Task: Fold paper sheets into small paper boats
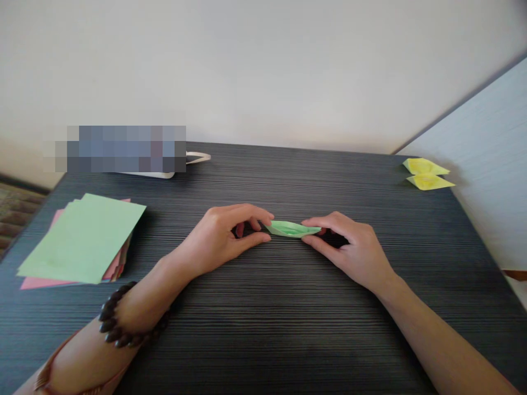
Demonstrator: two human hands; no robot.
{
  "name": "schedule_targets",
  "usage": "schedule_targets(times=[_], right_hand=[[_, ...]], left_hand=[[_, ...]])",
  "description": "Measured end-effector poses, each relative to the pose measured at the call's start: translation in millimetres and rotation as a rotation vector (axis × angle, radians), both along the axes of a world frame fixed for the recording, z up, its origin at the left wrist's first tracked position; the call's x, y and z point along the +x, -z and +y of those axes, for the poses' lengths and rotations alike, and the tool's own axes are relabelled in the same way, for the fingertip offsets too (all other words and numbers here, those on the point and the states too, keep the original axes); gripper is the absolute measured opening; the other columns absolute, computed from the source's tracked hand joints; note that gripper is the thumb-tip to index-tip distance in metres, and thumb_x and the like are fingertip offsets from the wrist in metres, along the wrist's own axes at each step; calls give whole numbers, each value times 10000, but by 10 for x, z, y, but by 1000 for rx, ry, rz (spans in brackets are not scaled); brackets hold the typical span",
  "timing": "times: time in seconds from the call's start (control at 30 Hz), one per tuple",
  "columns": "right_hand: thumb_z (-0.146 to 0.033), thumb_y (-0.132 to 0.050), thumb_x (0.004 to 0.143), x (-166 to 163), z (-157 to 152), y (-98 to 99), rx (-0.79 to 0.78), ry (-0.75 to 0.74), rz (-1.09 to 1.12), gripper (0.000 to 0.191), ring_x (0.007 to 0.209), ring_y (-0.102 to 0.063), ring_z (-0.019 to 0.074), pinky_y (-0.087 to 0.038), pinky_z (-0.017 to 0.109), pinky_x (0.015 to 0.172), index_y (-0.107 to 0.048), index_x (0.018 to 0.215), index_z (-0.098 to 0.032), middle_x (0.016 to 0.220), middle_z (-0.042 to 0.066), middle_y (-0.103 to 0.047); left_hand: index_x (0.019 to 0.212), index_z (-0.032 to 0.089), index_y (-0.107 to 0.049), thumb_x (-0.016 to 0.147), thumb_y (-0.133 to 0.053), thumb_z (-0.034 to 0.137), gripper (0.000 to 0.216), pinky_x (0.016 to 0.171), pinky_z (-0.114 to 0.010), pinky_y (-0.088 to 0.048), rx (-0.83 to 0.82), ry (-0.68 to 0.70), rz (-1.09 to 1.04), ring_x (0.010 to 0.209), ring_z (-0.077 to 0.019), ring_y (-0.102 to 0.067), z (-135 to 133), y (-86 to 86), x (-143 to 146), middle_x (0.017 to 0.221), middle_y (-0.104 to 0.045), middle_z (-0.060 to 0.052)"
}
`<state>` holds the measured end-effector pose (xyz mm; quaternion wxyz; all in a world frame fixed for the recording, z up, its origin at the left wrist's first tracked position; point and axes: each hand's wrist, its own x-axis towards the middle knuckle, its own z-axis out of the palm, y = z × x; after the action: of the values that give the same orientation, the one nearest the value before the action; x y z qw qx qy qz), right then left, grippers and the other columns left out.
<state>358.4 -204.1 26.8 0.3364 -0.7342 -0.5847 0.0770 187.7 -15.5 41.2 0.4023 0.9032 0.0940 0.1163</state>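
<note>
A small folded green paper piece (291, 229), narrow and pointed at both ends, lies on the dark striped table (263, 318) at its middle. My left hand (222, 237) pinches its left tip between thumb and fingers. My right hand (349, 247) pinches its right tip the same way. Both hands rest on the tabletop, and a dark bead bracelet (119, 323) circles my left wrist.
A stack of coloured paper sheets (82, 238), green on top and pink below, lies at the left. Two folded yellow paper shapes (426, 174) sit at the far right by a pale wall panel. A white object with a strap (193, 159) stands at the back left.
</note>
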Motion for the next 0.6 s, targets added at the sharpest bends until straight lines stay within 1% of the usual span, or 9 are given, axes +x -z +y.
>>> schedule_targets(times=[0.1, 0.17, 0.27, 0.33, 0.43, 0.6], right_hand=[[-223, -655, 808, 6, -4, -3, 43, -6, -21, 162, 703, -617, 129, -495, 278, 672, -656, 970, -226, 838, 8, -700], [-196, -646, 813, 1, 0, -12, 98, -28, -50, 133, 716, -632, 130, -502, 285, 688, -657, 943, -226, 856, 7, -713], [-165, -633, 820, -20, 10, -17, 159, -73, -124, 135, 745, -647, 136, -505, 294, 704, -657, 936, -230, 886, 4, -726], [-158, -627, 824, -36, 15, -9, 168, -94, -176, 142, 760, -651, 138, -501, 300, 717, -660, 941, -231, 919, 4, -727], [-169, -628, 828, -57, 24, 16, 149, -114, -227, 140, 771, -647, 137, -493, 304, 730, -661, 953, -224, 954, 6, -724], [-211, -610, 847, -85, 50, 27, 106, -121, -265, 130, 780, -635, 135, -480, 304, 742, -664, 965, -216, 979, 8, -716]], left_hand=[[926, 205, -667, 801, -656, 326, 174, 641, -199, -486, -16, -67, 40, 678, -93, -612, 53, 29, -11, 902, -697, 10], [898, 209, -673, 808, -650, 322, 146, 656, -197, -485, -18, -75, 33, 709, -99, -620, 72, 42, -14, 871, -692, 17], [852, 200, -675, 831, -627, 250, 73, 712, -204, -484, 18, -9, -18, 767, -106, -625, 64, 45, -11, 867, -685, 16], [846, 187, -675, 847, -604, 204, 72, 762, -211, -482, 51, 43, -81, 806, -108, -626, 38, 41, -4, 884, -679, 5], [868, 170, -672, 861, -581, 175, 91, 812, -209, -479, 82, 105, -151, 860, -108, -626, -11, 37, 10, 942, -664, -17], [905, 163, -654, 874, -559, 163, 100, 864, -205, -472, 85, 161, -155, 920, -104, -621, -51, 37, 25, 1032, -645, -34]])
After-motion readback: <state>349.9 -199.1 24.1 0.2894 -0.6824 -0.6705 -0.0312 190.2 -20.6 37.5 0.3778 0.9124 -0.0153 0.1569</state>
